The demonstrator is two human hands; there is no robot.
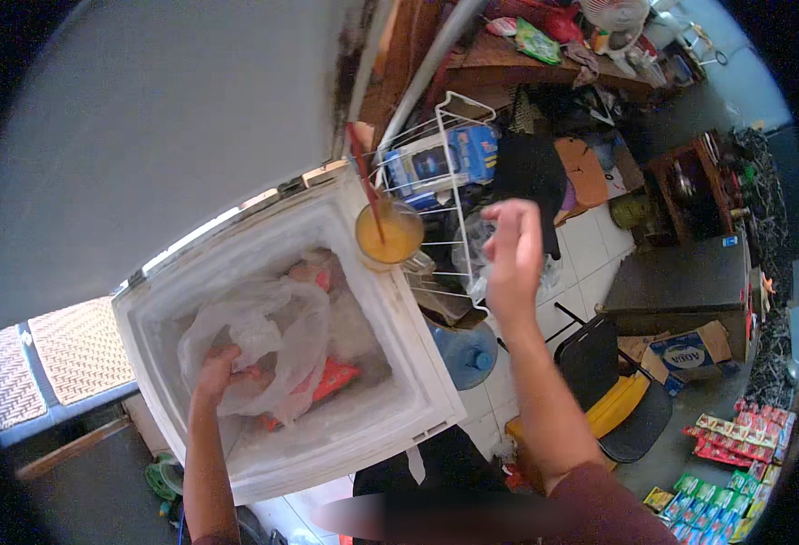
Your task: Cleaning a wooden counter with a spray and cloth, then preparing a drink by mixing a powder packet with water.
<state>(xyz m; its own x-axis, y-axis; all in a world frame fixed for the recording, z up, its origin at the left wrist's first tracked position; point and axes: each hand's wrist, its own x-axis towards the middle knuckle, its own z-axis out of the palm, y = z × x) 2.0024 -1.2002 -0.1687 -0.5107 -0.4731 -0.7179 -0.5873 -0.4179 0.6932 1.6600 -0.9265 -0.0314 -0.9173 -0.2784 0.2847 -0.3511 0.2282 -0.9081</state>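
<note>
Inside a frosted chest freezer (pixel 406 402), my left hand (pixel 221 371) grips a translucent white plastic bag (pixel 290 313). The bag's mouth gapes towards me. Red packets (pixel 335 377) show beside and under the bag, and frost covers the freezer floor. My right hand (pixel 514 255) is raised outside the freezer, to the right of its rim, blurred and with nothing visible in it. A glass mug (pixel 389 235) of orange drink, with a red straw or stirrer (pixel 369 184) in it, stands on the freezer's far right corner.
The raised freezer lid (pixel 168 136) fills the upper left. Right of the freezer are a white wire rack (pixel 457 197) with blue boxes, a blue water jug (pixel 467 354) and a black folding chair (pixel 597 381) with yellow cloth. Several sachet strips (pixel 713 501) hang at lower right.
</note>
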